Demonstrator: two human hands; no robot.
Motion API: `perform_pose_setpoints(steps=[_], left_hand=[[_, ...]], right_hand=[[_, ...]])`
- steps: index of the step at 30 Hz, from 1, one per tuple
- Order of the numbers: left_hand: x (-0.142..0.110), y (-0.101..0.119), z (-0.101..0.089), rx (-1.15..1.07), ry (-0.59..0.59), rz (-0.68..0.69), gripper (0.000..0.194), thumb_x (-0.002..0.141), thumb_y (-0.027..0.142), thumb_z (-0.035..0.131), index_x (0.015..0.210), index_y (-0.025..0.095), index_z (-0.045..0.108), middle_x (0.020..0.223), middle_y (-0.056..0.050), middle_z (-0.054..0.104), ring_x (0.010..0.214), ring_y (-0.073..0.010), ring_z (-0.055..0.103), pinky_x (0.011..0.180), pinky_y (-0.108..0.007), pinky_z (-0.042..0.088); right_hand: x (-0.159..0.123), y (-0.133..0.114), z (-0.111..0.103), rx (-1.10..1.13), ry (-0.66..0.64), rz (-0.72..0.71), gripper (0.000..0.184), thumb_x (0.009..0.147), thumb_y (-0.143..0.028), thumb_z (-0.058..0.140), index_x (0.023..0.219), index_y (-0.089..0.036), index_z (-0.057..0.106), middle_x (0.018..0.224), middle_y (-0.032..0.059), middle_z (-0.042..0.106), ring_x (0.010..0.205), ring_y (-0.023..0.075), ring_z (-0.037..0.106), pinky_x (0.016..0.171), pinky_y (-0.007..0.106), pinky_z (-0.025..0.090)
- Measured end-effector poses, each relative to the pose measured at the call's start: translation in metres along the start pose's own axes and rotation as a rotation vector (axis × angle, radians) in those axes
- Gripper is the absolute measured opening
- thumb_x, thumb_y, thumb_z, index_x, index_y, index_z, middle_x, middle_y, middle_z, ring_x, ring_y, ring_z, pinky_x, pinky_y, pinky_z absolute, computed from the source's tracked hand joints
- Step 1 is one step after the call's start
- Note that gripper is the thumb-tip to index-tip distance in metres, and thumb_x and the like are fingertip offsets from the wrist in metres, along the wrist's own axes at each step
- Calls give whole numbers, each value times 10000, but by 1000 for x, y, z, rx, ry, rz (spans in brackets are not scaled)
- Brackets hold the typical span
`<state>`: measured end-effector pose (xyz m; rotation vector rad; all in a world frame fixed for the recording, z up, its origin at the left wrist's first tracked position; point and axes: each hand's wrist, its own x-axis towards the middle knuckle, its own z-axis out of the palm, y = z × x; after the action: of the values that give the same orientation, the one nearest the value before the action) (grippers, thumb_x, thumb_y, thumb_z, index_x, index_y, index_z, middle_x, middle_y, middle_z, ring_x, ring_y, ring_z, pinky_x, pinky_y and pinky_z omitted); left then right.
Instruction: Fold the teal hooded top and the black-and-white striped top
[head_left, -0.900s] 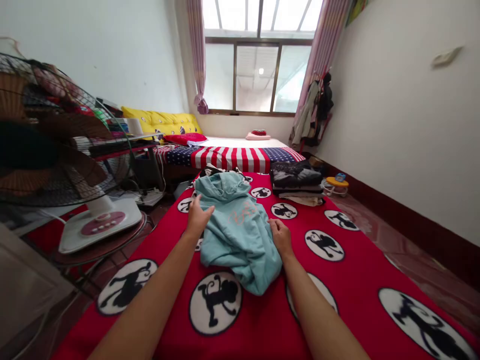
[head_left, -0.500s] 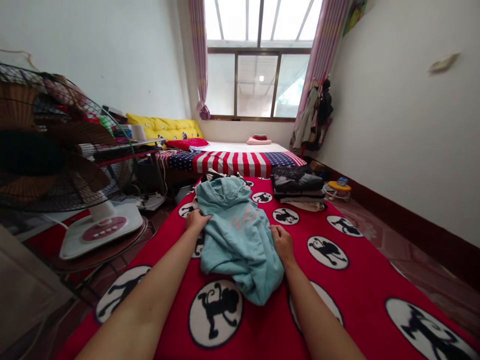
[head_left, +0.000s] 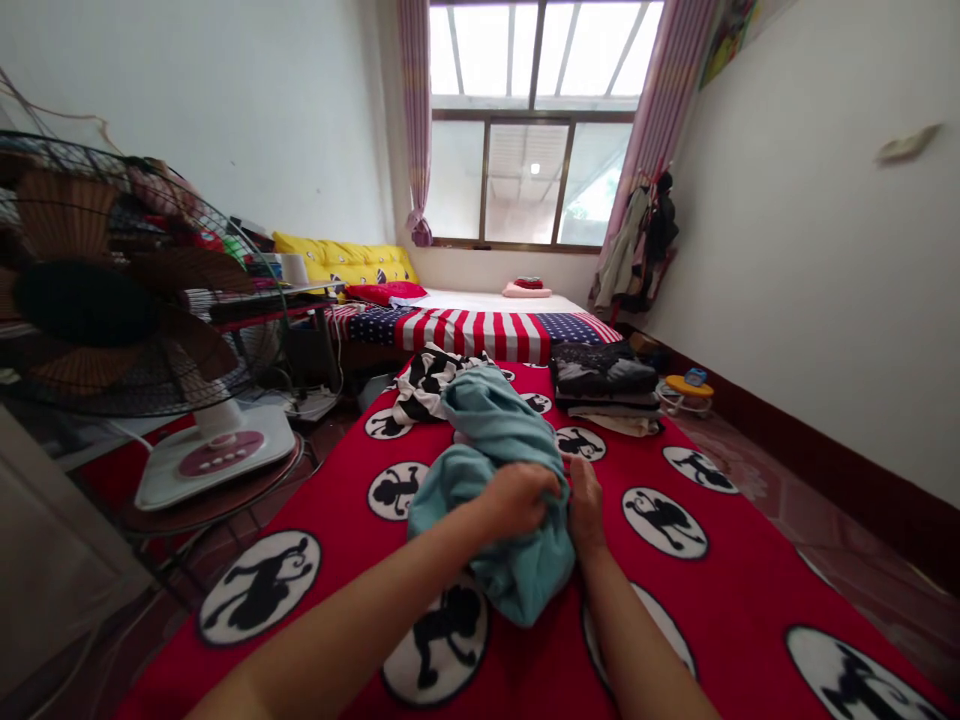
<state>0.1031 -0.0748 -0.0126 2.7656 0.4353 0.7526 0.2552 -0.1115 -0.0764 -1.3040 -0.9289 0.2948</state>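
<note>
A light blue hooded sweatshirt (head_left: 499, 420) lies bunched on a red cover (head_left: 720, 560) with black monkeys in white circles. My left hand (head_left: 521, 498) reaches across its middle, the fingers closed on a fold of the cloth close to the right edge. My right hand (head_left: 585, 495) is at that right edge, fingers bent together against the fabric; its fingertips are partly hidden. The pink lettering on the chest is covered by the folded-over part. Just behind the sweatshirt is a crumpled black-and-white patterned cloth (head_left: 426, 385).
A stack of folded dark clothes (head_left: 604, 372) sits at the far right of the red cover. On the left a large fan (head_left: 90, 300) stands on a round stool. Beyond are a bed with a striped sheet (head_left: 472, 332), a yellow cushion (head_left: 337, 262) and a yellow stool (head_left: 688, 386).
My left hand has moved from the sweatshirt's left edge across to the right, folding that side over. The black-and-white cloth behind is more exposed. My right hand stays near the right edge.
</note>
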Motion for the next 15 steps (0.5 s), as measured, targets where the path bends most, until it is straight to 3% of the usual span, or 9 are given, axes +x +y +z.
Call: perform_pose_setpoints(steps=[2, 4, 6, 8, 10, 12, 15], left_hand=[[-9, 24, 21, 24, -83, 89, 225, 654, 73, 574, 822, 170, 687, 805, -59, 708, 781, -215, 635, 776, -305, 494], [-18, 38, 26, 28, -112, 134, 183, 687, 107, 587, 829, 160, 689, 801, -66, 712, 759, -220, 635, 799, -333, 488], [-26, 43, 17, -25, -96, 187, 195, 738, 124, 576, 879, 185, 696, 874, -42, 729, 815, -208, 648, 844, -335, 474], [-33, 36, -2, -100, 22, 181, 221, 776, 115, 559, 909, 222, 699, 951, -8, 733, 903, -189, 649, 893, -325, 458], [-41, 19, -18, -111, 246, 50, 250, 810, 107, 532, 955, 233, 692, 1044, -12, 713, 1007, -185, 625, 954, -337, 436], [-51, -8, -27, -56, 457, -188, 283, 819, 144, 544, 1065, 218, 661, 1147, -58, 668, 1104, -217, 582, 1000, -383, 422], [-70, -52, -23, -50, 510, -530, 473, 756, 305, 659, 1206, 176, 594, 1229, -125, 614, 1176, -299, 543, 1025, -466, 415]], right_hand=[[-1, 0, -6, 102, 41, 36, 601, 860, -667, 355, 1066, -163, 611, 1052, 113, 649, 900, 222, 607, 779, 347, 481], [-1, 0, -10, 152, 21, 76, 654, 831, -675, 413, 1213, -159, 535, 1136, 131, 631, 882, 217, 616, 756, 348, 497], [-2, 1, -11, 88, -77, 55, 753, 757, -641, 564, 1339, -177, 442, 1227, 138, 597, 870, 213, 619, 771, 359, 507], [-3, 3, -9, -64, -174, -2, 832, 657, -554, 701, 1366, -207, 437, 1254, 122, 584, 907, 222, 617, 829, 380, 501], [-4, 3, -6, -222, -209, -37, 771, 608, -496, 735, 1297, -216, 531, 1214, 106, 604, 974, 249, 606, 880, 405, 481], [-5, 0, -3, -326, -207, -51, 601, 619, -465, 704, 1153, -196, 639, 1126, 105, 643, 1004, 272, 599, 897, 412, 465], [-5, -8, -2, -320, -229, -9, 375, 652, -418, 651, 929, -169, 696, 915, 86, 692, 874, 261, 623, 815, 381, 478]])
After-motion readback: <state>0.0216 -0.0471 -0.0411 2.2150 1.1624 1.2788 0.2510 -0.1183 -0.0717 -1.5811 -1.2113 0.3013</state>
